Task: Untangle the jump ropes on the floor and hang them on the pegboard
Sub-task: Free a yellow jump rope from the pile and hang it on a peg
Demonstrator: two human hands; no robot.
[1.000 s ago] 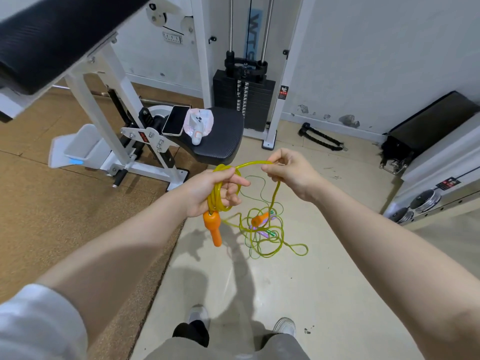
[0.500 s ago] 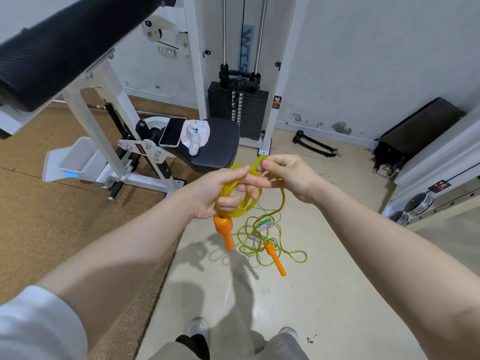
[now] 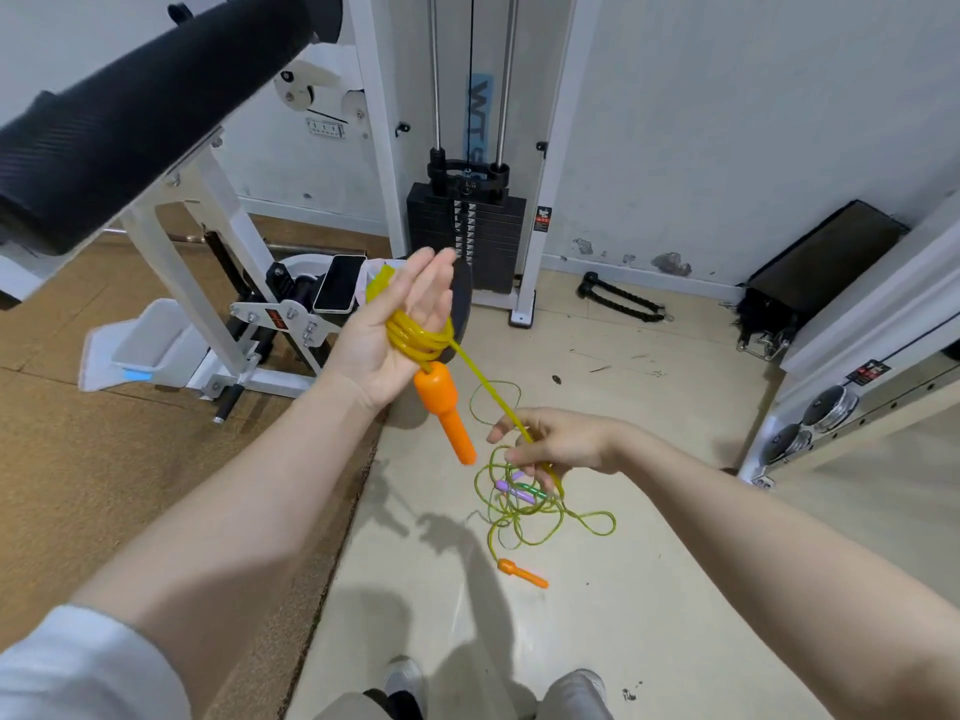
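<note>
My left hand (image 3: 402,324) is raised palm up with its fingers straight, and several turns of the yellow jump rope (image 3: 418,337) are wound around it. One orange handle (image 3: 447,410) hangs below that palm. The rope runs taut down to my right hand (image 3: 553,444), whose fingers pinch it. The rope's other orange handle (image 3: 522,573) lies on the floor. Under my right hand a thin green rope (image 3: 545,517) with purple handles (image 3: 514,488) lies in a tangle on the floor. No pegboard is in view.
A white gym machine with a black seat (image 3: 462,304) stands just behind my left hand, with a phone (image 3: 340,283) on it. A weight stack (image 3: 467,241) stands against the wall. A black padded arm (image 3: 145,106) overhangs upper left. Dumbbells (image 3: 810,423) sit at right.
My right hand has dropped from beside the left hand down toward the floor, sliding along the yellow rope. My left hand has opened its fingers. The second orange handle has fallen to the floor.
</note>
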